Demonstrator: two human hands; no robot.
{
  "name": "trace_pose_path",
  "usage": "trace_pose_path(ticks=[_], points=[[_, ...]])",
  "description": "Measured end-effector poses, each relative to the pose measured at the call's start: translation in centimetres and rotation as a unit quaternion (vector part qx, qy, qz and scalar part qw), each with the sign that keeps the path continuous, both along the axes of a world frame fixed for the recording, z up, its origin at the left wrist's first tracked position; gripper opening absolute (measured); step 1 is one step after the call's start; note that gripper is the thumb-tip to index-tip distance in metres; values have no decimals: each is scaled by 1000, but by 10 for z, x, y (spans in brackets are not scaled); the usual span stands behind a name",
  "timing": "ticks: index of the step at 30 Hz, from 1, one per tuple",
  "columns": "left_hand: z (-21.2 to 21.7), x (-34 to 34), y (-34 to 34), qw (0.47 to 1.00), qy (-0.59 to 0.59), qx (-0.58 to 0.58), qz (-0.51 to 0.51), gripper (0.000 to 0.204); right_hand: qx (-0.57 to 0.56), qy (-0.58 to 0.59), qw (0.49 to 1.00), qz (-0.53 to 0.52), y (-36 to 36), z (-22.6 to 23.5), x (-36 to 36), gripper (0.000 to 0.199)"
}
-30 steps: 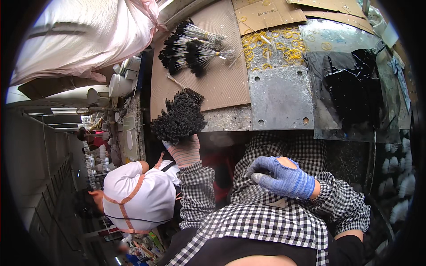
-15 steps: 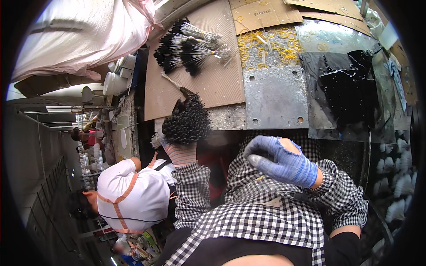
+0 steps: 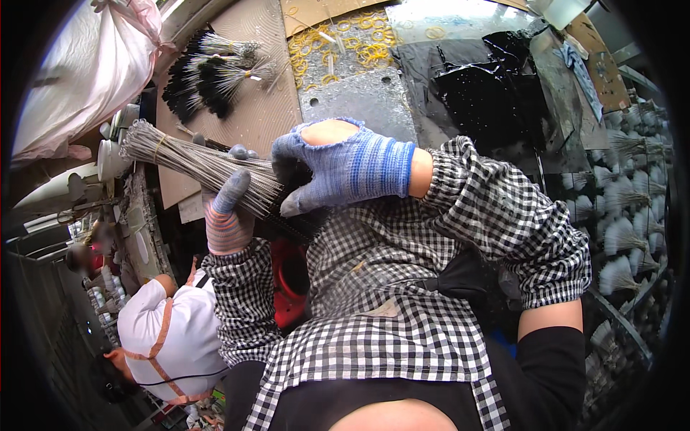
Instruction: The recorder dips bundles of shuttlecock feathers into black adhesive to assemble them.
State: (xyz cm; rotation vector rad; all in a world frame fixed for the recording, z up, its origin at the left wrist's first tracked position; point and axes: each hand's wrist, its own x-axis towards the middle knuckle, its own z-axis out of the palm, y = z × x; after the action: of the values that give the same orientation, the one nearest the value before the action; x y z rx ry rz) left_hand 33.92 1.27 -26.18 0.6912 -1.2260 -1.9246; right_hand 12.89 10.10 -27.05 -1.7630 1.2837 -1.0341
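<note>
My left hand (image 3: 228, 219), in a striped glove with grey fingertips, is closed around a thick bundle of wire-stemmed brushes (image 3: 194, 159). The bare wire stems point to the far left, with a yellow rubber band around them. Toward my apron, the dark bristle end is partly hidden by my hands. My right hand (image 3: 352, 161), in a blue knitted glove with a hole over its back, curls around that bristle end with thumb and fingers. More bundles of black-bristled brushes (image 3: 215, 75) lie on the cardboard sheet (image 3: 251, 126) beyond my left hand.
Yellow rubber bands (image 3: 345, 47) lie scattered behind a grey metal plate (image 3: 359, 100). Black plastic sheeting (image 3: 496, 100) covers the bench on the right. A rack of pale brush bundles (image 3: 625, 208) stands at far right. A person in a white shirt (image 3: 169, 334) sits at my left.
The bundle has turned from bristle ends facing up to lying sideways, wire stems outward. My right hand has moved left onto its bristle end. The view has shifted to the right.
</note>
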Motion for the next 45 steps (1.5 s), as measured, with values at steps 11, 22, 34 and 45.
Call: trace_pose_path(ticks=[11,22,34,45], points=[[5,-33,2,993,-23,-13,-118,106,-80,-79,992,-61,29,-21,-12,20],[12,-50,-4,995,-40,-27,-90,99,-182,59,973,-128,40,-23,-11,14],[17,-83,-10,994,-46,-50,-86,75,-124,169,964,-162,40,-12,-37,31],[18,-146,-3,991,30,-57,-120,41,-112,100,964,-218,59,-10,-81,29]])
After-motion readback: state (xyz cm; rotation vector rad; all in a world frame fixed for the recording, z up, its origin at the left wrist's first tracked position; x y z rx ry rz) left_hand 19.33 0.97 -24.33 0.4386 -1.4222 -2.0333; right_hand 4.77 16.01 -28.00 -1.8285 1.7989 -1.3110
